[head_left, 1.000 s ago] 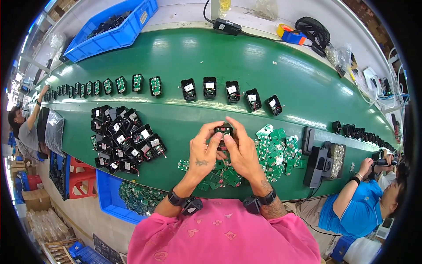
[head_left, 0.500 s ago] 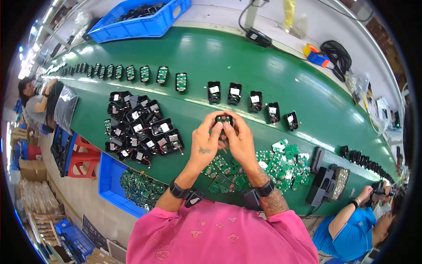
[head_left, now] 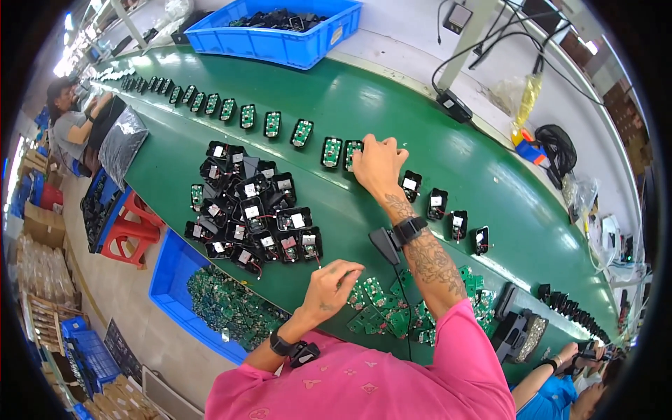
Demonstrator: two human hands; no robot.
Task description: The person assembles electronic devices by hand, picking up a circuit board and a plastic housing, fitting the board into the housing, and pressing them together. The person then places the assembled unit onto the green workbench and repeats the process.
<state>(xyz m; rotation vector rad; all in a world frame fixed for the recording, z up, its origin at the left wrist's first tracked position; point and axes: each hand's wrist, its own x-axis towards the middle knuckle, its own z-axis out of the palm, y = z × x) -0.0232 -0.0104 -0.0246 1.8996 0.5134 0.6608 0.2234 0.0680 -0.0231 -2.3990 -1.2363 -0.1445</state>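
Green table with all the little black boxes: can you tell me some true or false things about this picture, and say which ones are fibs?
1. The right hand is at the row of black cases. True.
2. The left hand is nearer the pink shirt than the right hand is. True.
3. The two hands are touching each other. False: they are apart.
4. The blue bin beside the left forearm holds green circuit boards. True.
5. None of the bins holds anything black. False: the top blue bin holds black parts.
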